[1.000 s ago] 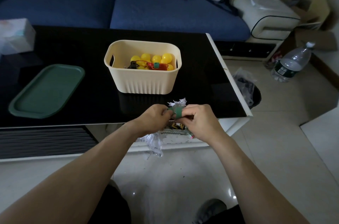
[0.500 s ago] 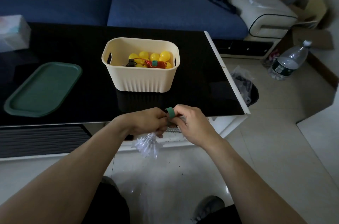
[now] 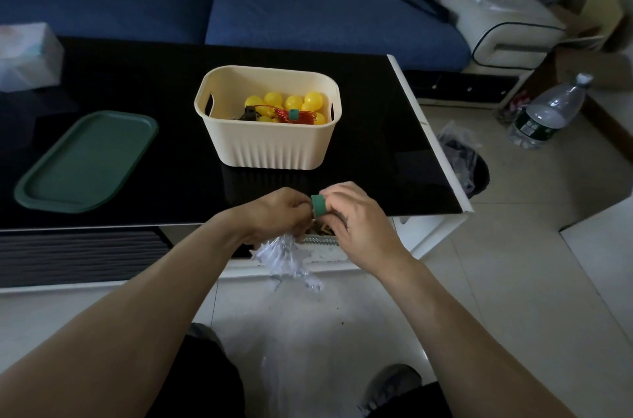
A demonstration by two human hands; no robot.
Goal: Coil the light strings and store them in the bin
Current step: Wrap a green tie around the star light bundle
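Note:
A cream ribbed bin stands mid-table and holds a coiled string of yellow ball lights bound by red wire and a green strap. At the table's near edge my left hand grips a bundled string of clear star-shaped lights, which hangs below my fist. My right hand pinches a green strap that loops around the bundle between both hands. Most of the bundle is hidden by my fingers.
A dark green tray lies at the left of the black glass table. A tissue pack sits far left. A blue sofa is behind. A bagged waste bin and a water bottle stand on the floor to the right.
The clear lights that stuck up above my hands now hang below my left fist. The green strap has been wound into a loop on top between my hands.

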